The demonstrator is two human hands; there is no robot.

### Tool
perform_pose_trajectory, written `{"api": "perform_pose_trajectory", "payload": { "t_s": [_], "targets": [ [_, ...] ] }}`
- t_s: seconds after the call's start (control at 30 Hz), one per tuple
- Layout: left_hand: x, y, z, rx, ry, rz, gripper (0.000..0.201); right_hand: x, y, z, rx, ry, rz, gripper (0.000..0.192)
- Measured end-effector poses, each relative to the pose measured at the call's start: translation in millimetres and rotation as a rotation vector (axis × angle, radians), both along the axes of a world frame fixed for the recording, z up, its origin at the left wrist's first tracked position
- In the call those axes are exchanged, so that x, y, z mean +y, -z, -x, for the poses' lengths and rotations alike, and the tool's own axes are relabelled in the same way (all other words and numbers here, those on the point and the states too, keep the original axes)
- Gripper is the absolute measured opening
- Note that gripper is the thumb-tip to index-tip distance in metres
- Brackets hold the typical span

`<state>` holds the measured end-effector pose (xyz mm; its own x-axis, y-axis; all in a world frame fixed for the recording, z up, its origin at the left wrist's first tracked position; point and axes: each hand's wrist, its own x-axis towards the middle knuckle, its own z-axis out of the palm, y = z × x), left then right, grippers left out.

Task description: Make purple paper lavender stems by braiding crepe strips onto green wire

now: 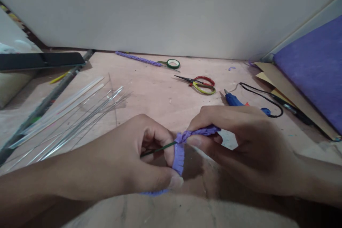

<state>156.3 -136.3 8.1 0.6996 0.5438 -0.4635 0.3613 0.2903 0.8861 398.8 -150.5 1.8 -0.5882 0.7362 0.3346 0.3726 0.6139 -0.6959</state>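
A fringed purple paper strip (179, 158) is pinched between the thumb and fingers of my left hand (144, 160). Its lower end trails out below that hand. A thin green stem (165, 147) runs through my left hand toward the right. My right hand (245, 139) is closed on the wrapped part of the stem (204, 131), where the purple fringe is wound around it. Strip and stem meet between the two hands. My right-hand fingers partly cover the wound section.
Red-and-yellow-handled scissors (203, 84), a green tape roll (173, 64) and a finished purple fringed stem (139, 59) lie toward the back. Wires and clear sticks (80, 121) spread at left. A blue glue gun (233, 99) with black cord lies at right, near purple sheets (312, 67).
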Motion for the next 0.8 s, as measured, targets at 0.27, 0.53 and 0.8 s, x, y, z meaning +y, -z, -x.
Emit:
{"api": "perform_pose_trajectory", "payload": {
  "t_s": [0.27, 0.53, 0.8],
  "targets": [
    [0, -4.2, 2, 0.044, 0.026, 0.002, 0.012, -1, 2.1, -1, 0.074, 0.015, -0.007, 0.011],
    [1, -1.4, 2, 0.013, 0.064, 0.051, 0.023, 1, 3.2, 0, 0.128, -0.058, -0.088, 0.010],
    [4, -2.8, 2, -0.056, 0.073, 0.060, 0.027, 4, -9.0, -2, -0.094, -0.078, -0.259, 0.019]
  ]
}}
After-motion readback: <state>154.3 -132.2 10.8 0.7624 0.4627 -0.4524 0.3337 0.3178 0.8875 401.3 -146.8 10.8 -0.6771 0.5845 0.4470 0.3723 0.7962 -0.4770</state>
